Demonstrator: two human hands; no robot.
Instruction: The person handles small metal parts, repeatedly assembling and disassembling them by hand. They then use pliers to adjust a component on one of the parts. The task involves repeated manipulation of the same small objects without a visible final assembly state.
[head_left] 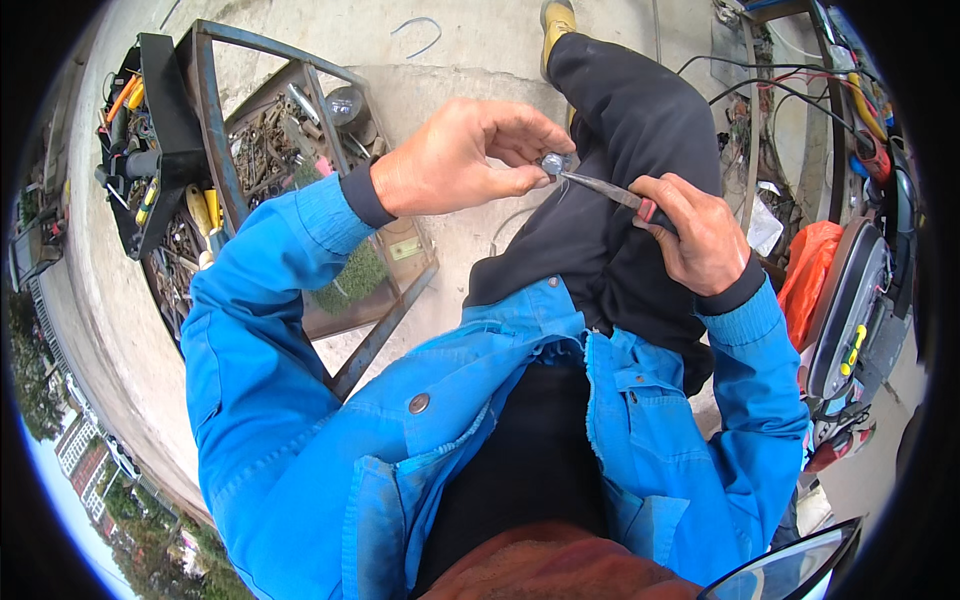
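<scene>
My left hand [455,160] pinches a small round silvery metal part [553,163] between thumb and fingers, above my thigh. What exactly the part is I cannot make out. Needle-nose pliers [612,192] with red handles lie in the grip of my right hand [695,232]. Their long tips reach leftward to the edge of the metal part, touching it or very close. A thin wire-like strand shows near the tips. My right fingers wrap round the handles and partly hide them.
Left, a rusty metal frame [210,110] holds trays of loose hardware, beside a black tool holder [170,150]. Right are an orange plastic bag [808,275], a dark case [850,310] with a yellow screwdriver [853,350], and black cables [760,85]. A bent wire [420,38] lies on the concrete.
</scene>
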